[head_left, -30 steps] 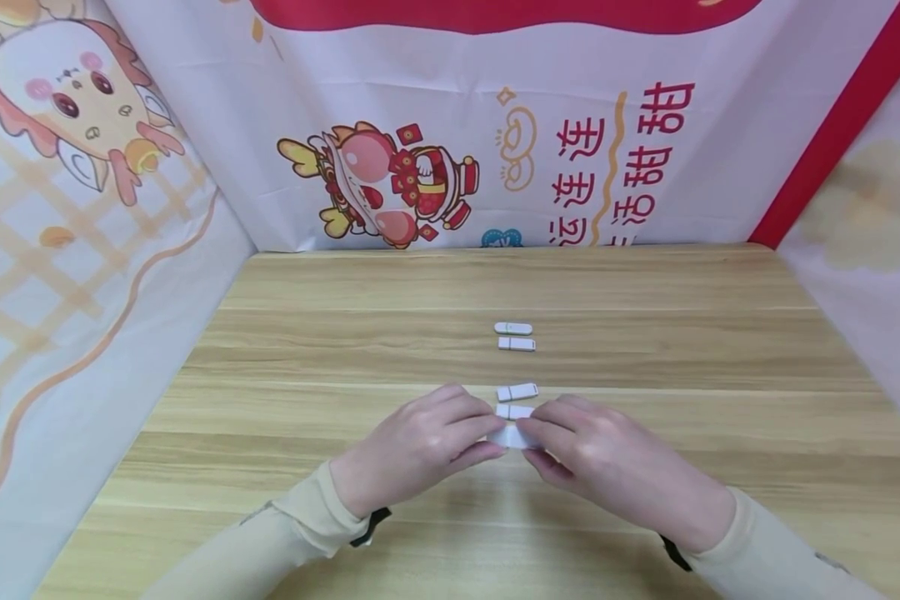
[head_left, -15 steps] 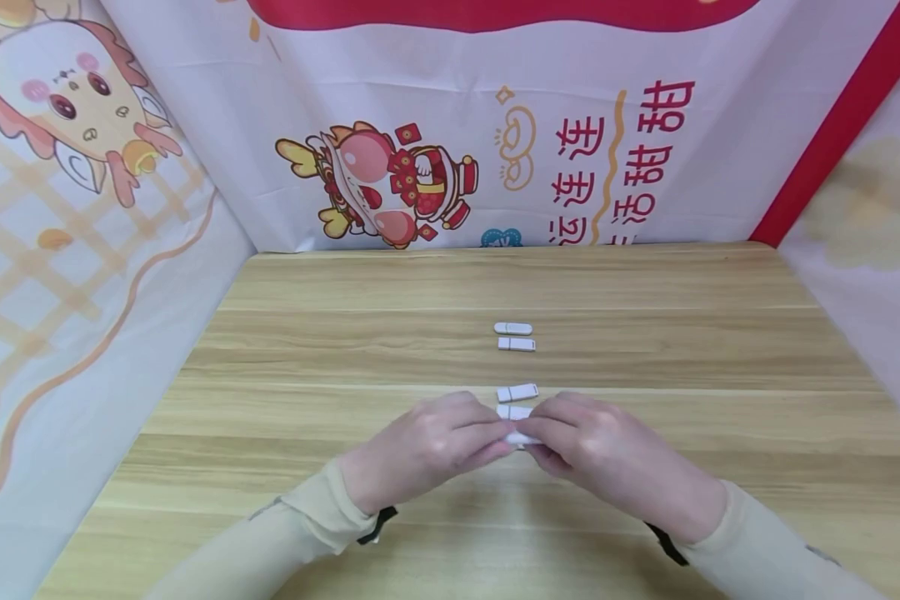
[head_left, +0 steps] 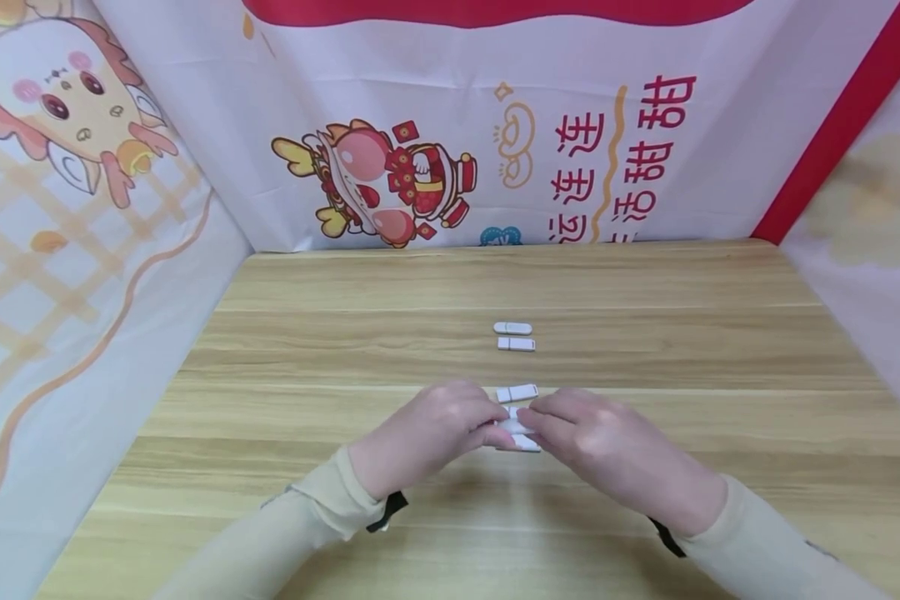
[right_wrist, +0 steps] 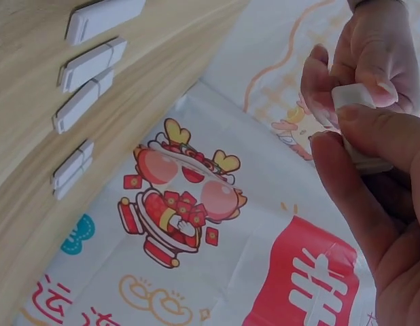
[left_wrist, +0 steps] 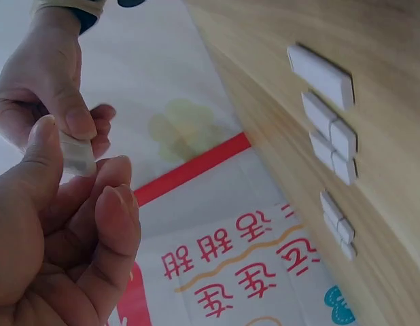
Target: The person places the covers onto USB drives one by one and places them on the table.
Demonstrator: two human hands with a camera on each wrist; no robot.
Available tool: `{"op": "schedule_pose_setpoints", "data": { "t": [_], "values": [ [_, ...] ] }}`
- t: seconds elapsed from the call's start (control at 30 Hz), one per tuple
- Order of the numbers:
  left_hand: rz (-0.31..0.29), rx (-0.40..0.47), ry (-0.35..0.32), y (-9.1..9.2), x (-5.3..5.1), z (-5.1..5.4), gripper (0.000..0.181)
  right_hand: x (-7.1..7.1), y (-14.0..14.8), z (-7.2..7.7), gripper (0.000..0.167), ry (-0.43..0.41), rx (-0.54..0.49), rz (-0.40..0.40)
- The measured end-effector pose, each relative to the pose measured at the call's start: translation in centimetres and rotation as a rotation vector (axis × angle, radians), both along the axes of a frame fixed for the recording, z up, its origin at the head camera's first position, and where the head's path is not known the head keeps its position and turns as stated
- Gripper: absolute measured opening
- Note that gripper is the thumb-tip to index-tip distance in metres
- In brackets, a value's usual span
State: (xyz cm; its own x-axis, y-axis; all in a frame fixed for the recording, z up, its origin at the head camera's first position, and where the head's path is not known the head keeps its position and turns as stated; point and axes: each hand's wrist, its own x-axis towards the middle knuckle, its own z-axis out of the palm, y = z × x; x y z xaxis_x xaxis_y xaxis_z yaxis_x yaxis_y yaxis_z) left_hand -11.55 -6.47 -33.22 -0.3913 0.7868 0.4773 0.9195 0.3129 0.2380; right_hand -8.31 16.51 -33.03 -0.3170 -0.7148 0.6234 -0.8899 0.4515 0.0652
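My left hand (head_left: 431, 429) and right hand (head_left: 607, 450) meet at the middle of the table, their fingertips round one white USB stick (head_left: 516, 425). In the right wrist view, the right thumb and fingers pinch the held stick (right_wrist: 351, 96); a faint seam shows near one end. From the other side, the left thumb and curled index finger take its end (left_wrist: 78, 161), seen in the left wrist view. Fingers hide much of the stick. Just below the hands lies another white USB stick (head_left: 525, 443), and one more (head_left: 512, 412) shows partly behind the fingers.
Farther back on the wooden table (head_left: 345, 333) lies a tilted white stick (head_left: 517, 392). Beyond it sit a round-ended stick (head_left: 513, 328) and a square-ended one (head_left: 517, 344) side by side. Printed cloth walls (head_left: 420, 67) stand behind and at both sides.
The left hand has shifted a little to the right, and the held stick has turned slightly between the fingers. The stick lying below the hands now shows more plainly.
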Motion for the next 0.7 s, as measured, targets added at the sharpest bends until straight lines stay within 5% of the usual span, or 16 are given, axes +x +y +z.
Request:
{"op": "schedule_pose_setpoints", "data": {
  "t": [0.3, 0.57, 0.7],
  "values": [
    [0.002, -0.023, -0.051, 0.2, 0.0, -0.2, 0.022, 0.1, -0.2, -0.3, 0.048, 0.121, 0.074, 0.001],
    [0.016, -0.076, -0.11, 0.2, -0.4, 0.0, 0.021, -0.6, -0.3, -1.4, 0.045, 0.192, 0.121, -0.016],
    [0.077, -0.09, -0.217, 0.8, -1.6, -0.4, 0.017, -1.8, -0.3, -2.3, 0.023, 0.084, 0.067, -0.049]
  ]
}}
